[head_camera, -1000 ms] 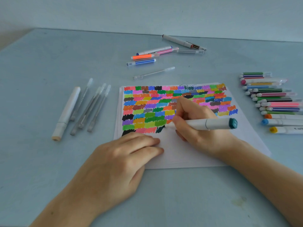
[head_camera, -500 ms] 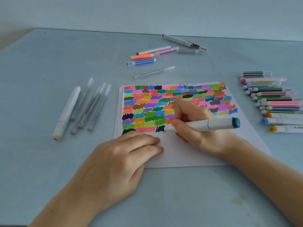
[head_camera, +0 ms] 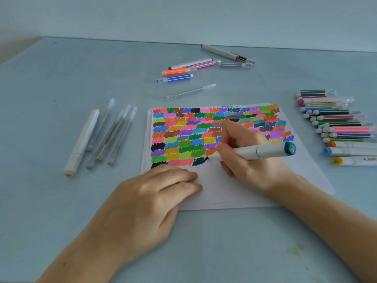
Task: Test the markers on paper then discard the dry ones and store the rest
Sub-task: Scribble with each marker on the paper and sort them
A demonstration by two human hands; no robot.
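Note:
A white sheet of paper [head_camera: 234,193] lies mid-table, its upper part filled with rows of coloured scribble patches. My right hand [head_camera: 244,158] grips a grey marker with a teal end cap [head_camera: 265,151], its tip on the paper at a dark teal patch [head_camera: 200,160] in the bottom row. My left hand [head_camera: 151,199] rests flat on the paper's lower left corner, fingers straight. A row of coloured markers [head_camera: 338,123] lies at the right. Several more markers [head_camera: 183,70] lie at the back centre.
At the left lie a thick white marker [head_camera: 82,139] and several thin clear pens [head_camera: 114,135]. One clear pen [head_camera: 189,91] lies just behind the paper. A long grey pen [head_camera: 224,53] lies near the table's far edge against the wall.
The marker tip has moved left along the bottom row, and the dark teal patch has grown. My left hand has stayed put on the paper.

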